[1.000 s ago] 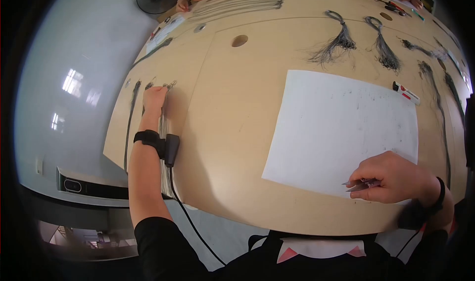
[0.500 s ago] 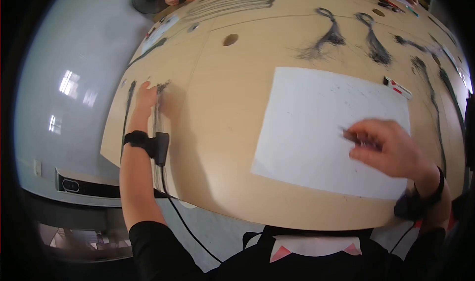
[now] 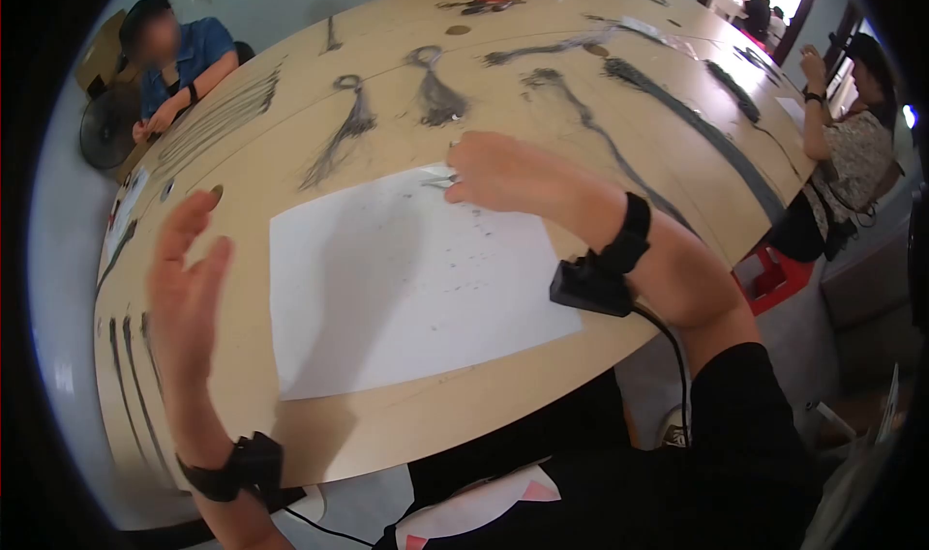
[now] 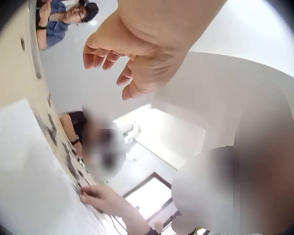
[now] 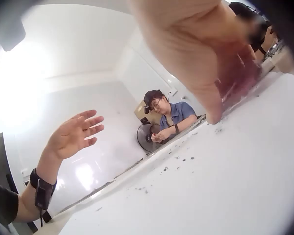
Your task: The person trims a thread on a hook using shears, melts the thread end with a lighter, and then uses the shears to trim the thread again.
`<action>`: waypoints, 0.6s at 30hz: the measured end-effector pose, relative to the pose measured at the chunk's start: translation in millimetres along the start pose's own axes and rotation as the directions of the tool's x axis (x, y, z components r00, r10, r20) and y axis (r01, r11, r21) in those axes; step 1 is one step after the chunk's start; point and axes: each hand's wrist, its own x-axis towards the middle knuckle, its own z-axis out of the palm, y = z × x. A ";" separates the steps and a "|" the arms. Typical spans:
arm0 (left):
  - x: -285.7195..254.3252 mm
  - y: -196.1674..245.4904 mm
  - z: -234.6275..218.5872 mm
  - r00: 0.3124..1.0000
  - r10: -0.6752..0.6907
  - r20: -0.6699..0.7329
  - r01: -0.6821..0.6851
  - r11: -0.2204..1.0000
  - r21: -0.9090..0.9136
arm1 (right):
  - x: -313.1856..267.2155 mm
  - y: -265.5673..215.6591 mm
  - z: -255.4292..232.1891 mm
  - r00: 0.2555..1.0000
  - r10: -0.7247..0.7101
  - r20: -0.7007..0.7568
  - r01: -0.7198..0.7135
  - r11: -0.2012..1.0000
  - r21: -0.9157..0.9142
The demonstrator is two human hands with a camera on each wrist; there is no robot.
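Note:
My left hand is raised left of the white sheet, its fingers spread and holding nothing; the left wrist view shows the same empty hand. At the sheet's far edge, my right hand pinches a small pointed tool, its tips facing left. Dark specks lie on the paper. In the right wrist view, clear reddish plastic shows by the right hand, which hides most of the tool. Two looped bundles of grey strands lie beyond the sheet.
Long grey bundles stretch across the table's right side. Thin dark bundles lie at the left edge. Red-handled tools are at the far side. One person sits back left, another is at the right.
The head view has swung to the right. My left hand has left the strands at the left, risen and spread its fingers. My right hand has travelled to the sheet's far edge with the tool.

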 end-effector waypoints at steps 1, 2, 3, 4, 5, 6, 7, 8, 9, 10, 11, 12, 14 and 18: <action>-2.2 3.7 15.4 0.999 0.038 0.030 -0.036 0.998 -0.047 | -2.3 -1.9 0.0 1.000 -0.016 -0.010 0.016 1.000 0.018; -4.3 2.4 33.5 0.998 0.031 0.051 -0.022 0.986 -0.167 | -2.5 -1.2 -0.3 0.999 -0.034 -0.018 0.035 0.999 0.035; -5.6 5.6 47.8 0.988 0.042 0.147 -0.014 0.982 -0.188 | -1.1 1.2 -0.2 0.999 -0.025 -0.024 0.025 0.999 0.026; -6.2 -2.3 60.9 0.981 0.030 0.194 0.013 0.977 -0.215 | 1.3 5.4 -0.5 0.995 -0.041 -0.087 0.043 0.999 0.014; -4.7 -4.8 72.0 0.980 0.037 0.196 0.008 0.974 -0.225 | 2.9 11.0 -5.9 0.988 -0.058 -0.147 0.058 0.998 0.001; -7.1 -11.0 81.4 0.965 0.005 0.263 0.058 0.971 -0.232 | 5.2 17.3 -12.9 0.988 -0.053 -0.147 0.052 0.999 -0.007; -9.3 -16.6 88.0 0.944 -0.026 0.328 0.108 0.966 -0.233 | 8.9 28.2 -25.3 0.979 -0.012 -0.204 0.013 1.000 0.001; -13.0 -14.6 93.1 0.944 -0.027 0.327 0.111 0.965 -0.239 | 7.5 42.7 -40.6 0.966 0.027 -0.255 -0.024 1.000 0.015; -13.8 -18.7 97.1 0.935 -0.097 0.342 0.212 0.925 -0.316 | 12.6 61.2 -50.8 0.956 0.024 -0.294 -0.047 0.996 -0.071; -13.7 -21.9 99.3 0.917 -0.163 0.364 0.308 0.869 -0.388 | 17.3 80.5 -58.3 0.943 0.018 -0.332 -0.074 0.985 -0.155; -13.3 -24.1 100.0 0.918 -0.161 0.363 0.308 0.866 -0.395 | 20.3 97.4 -63.5 0.944 0.019 -0.330 -0.076 0.984 -0.161; -13.0 -26.6 100.4 0.912 -0.198 0.359 0.346 0.842 -0.414 | 23.4 112.8 -66.9 0.950 0.073 -0.305 -0.119 0.984 -0.136; -15.9 -31.8 100.6 0.906 -0.235 0.352 0.381 0.814 -0.438 | 30.6 123.9 -60.4 0.953 0.123 -0.278 -0.160 0.980 -0.117; -22.4 -29.5 100.9 0.925 -0.170 0.341 0.323 0.825 -0.464 | 51.7 129.4 -44.7 0.957 0.158 -0.243 -0.193 0.973 -0.125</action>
